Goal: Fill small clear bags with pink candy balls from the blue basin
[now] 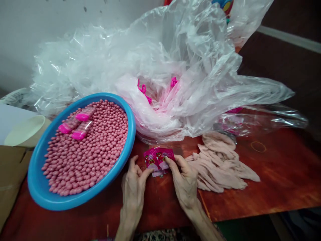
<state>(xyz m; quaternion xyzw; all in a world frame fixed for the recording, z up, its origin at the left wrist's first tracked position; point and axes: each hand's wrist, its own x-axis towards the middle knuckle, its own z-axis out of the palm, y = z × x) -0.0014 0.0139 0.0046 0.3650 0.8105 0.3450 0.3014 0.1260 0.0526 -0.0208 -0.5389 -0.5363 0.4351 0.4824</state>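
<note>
My left hand (134, 182) and my right hand (184, 177) rest on the red-brown table (276, 180), fingertips pinching small pink printed packets (158, 158) that lie between them. Both hands have their fingers curled onto the packets. To the left stands a blue basin (40, 187) full of pink candy beads (87, 150), with three clear tubes with pink caps (76, 124) lying on top of the beads.
A pile of beige stockings (220, 164) lies right of my right hand. Large crumpled clear plastic bags (175, 67) holding pink plastic pieces (144, 90) fill the back. A rubber band (258, 146) lies at right; a cream cup (23, 131) and cardboard (10, 170) at left.
</note>
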